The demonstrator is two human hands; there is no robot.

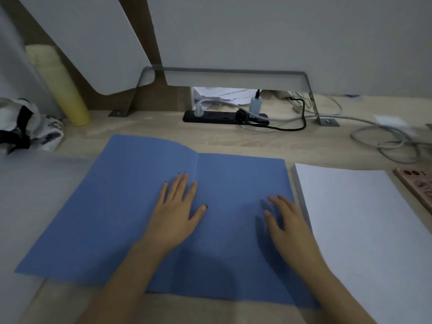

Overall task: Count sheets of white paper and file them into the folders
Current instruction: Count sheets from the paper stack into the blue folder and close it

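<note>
A blue folder (112, 206) lies spread open and flat on the desk in front of me. My left hand (175, 211) rests flat on it with straight fingers, just left of the centre fold. My right hand (287, 220) hovers over or lightly touches the folder's right half near its right edge, fingers relaxed and holding nothing. A thick stack of white paper (364, 230) lies directly to the right of the folder, its left edge close to my right hand.
A black power strip (224, 118) with plugs and trailing cables (385, 139) sits behind the folder under a metal bracket. A yellow roll (63, 90) leans at the back left beside a patterned cloth (28, 127). A pinkish object (418, 183) lies at the right edge.
</note>
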